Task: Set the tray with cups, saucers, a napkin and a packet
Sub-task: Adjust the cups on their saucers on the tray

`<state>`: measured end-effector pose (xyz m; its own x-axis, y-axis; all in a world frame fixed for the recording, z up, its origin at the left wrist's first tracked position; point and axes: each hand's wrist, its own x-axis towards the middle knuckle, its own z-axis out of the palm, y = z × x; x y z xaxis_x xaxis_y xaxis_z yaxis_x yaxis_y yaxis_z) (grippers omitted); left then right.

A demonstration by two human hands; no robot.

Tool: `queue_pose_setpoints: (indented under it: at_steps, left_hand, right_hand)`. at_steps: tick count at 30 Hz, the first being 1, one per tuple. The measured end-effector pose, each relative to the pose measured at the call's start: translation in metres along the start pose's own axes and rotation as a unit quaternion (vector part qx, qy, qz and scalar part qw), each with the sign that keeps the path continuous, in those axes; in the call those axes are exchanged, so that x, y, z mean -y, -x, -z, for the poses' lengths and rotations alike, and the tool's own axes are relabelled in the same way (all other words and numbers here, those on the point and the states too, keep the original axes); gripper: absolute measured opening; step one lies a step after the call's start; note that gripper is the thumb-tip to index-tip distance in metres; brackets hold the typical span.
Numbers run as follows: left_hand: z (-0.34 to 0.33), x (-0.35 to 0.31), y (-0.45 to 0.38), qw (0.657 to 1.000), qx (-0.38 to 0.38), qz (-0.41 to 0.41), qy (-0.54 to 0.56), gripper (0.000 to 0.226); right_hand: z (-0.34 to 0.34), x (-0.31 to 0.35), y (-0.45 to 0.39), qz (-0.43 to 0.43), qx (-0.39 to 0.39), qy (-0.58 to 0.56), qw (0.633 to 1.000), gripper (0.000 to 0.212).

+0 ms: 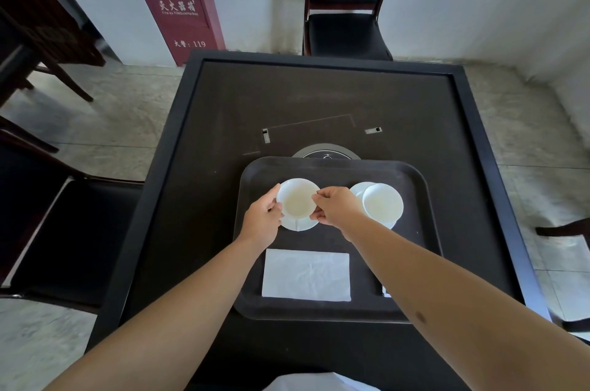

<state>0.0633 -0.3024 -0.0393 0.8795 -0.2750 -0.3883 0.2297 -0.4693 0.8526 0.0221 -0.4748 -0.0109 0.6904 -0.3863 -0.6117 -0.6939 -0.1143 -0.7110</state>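
Note:
A dark tray (415, 205) lies on the black table. On its left part a white cup (297, 199) stands on a white saucer (301, 224). My left hand (263, 219) grips the cup's left rim and my right hand (335, 208) pinches its right rim. To the right a second white cup (382, 202) sits on its own saucer (359, 189). A white napkin (306, 275) lies flat at the tray's near side. A small piece of what may be the packet (386, 291) peeks out beside my right forearm, mostly hidden.
The black square table (319, 96) has a raised rim and a round control disc (325, 152) just beyond the tray. A black chair (346, 23) stands behind the table, another chair (64, 231) at the left. A red fire-extinguisher box (182, 13) leans against the wall.

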Motion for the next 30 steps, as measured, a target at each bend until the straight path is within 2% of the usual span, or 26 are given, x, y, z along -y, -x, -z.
queue_pose_setpoints:
  at_steps: [6, 19, 26, 30]
  left_hand:
    - [0.0016, -0.001, -0.0005, 1.0, 0.012, 0.002, 0.009, 0.046]
    - [0.0037, 0.0003, -0.001, 0.999, 0.048, -0.015, 0.004, 0.046]
    - [0.0037, -0.0007, -0.0008, 0.998, 0.055, -0.015, 0.002, 0.046]
    - [0.0071, -0.0033, 0.0023, 0.998, 0.048, 0.032, 0.028, 0.054]
  right_hand:
    - [0.0012, -0.0007, 0.0002, 0.017, -0.008, 0.049, 0.999, 0.018]
    - [0.004, -0.001, -0.0016, 0.033, -0.008, 0.099, 0.994, 0.022]
    - [0.0041, -0.0047, -0.0038, 0.024, -0.007, 0.061, 0.998, 0.017]
    - [0.007, -0.0074, -0.0004, 0.033, -0.014, 0.044, 0.998, 0.022]
